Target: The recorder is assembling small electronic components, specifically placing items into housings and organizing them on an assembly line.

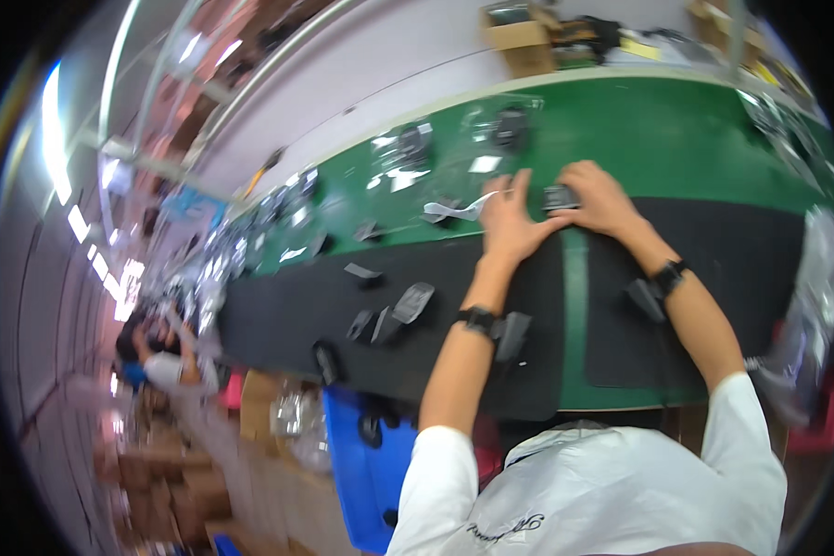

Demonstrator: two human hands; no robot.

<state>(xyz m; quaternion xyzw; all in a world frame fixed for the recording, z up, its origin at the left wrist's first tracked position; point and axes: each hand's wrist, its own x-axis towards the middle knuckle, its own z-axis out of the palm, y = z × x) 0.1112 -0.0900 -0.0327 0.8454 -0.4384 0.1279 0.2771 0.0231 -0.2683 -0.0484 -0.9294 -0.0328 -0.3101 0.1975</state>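
My right hand is curled round a small dark grey block with pale markings, over the green table near the edge of a black mat. Close beside it, my left hand has its fingers spread and its thumb stretched toward the right thumb. A white strip reaches the left fingers; blur hides whether they touch it. Beyond that hand lie a clear bag with a dark item and a white slip.
Small grey and black pieces lie on the left black mat. More clear bags line the green table leftward. A blue bin stands below the front edge. Another person sits at far left. Clear plastic hangs at right.
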